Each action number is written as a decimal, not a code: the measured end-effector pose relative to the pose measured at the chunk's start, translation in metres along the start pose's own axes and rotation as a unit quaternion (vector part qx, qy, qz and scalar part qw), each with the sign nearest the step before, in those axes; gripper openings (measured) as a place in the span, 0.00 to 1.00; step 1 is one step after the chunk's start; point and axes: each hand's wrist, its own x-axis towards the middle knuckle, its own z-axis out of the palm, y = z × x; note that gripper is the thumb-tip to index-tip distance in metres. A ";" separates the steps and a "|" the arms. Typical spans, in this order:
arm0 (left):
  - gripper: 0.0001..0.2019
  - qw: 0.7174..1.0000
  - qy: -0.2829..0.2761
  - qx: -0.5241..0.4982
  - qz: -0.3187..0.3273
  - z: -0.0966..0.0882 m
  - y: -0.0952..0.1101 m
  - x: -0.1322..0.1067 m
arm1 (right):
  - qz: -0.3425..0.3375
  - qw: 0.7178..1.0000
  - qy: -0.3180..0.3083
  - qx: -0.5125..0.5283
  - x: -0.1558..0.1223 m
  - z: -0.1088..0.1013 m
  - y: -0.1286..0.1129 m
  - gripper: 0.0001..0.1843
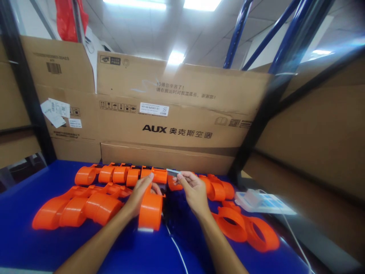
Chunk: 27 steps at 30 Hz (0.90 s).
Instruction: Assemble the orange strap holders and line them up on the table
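Observation:
My left hand (142, 192) grips an orange plastic tape dispenser (151, 209) that stands on the blue table (25, 243) in front of me. My right hand (193, 190) is closed in a pinch on a small thin metal strip (172, 172), held just above the dispenser's top end. Both hands meet near the middle of the table. A row of finished orange dispensers (119, 174) lies just behind my left hand.
More orange dispensers (76, 209) lie at the left, and orange round parts (245, 230) at the right. A white and blue tray (262, 201) sits at the right edge. Cardboard boxes (176, 114) wall the back, with dark shelf posts (23, 87) beside them. A white cable (176, 247) crosses the table.

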 end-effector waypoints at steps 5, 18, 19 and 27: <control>0.29 0.999 -0.032 0.022 0.021 0.007 0.002 -0.002 | 0.008 1.000 -0.006 -0.026 0.000 0.003 0.004 0.15; 0.26 0.998 0.004 0.042 0.045 0.001 -0.003 0.003 | -0.042 0.995 0.020 -0.089 -0.001 -0.001 0.003 0.15; 0.26 0.998 0.005 0.046 0.048 0.001 -0.003 0.003 | -0.048 0.995 0.014 -0.086 -0.001 -0.001 0.003 0.15; 0.26 0.997 -0.028 0.071 0.023 0.003 -0.006 0.002 | -0.066 0.991 -0.071 -0.094 -0.004 0.003 0.011 0.16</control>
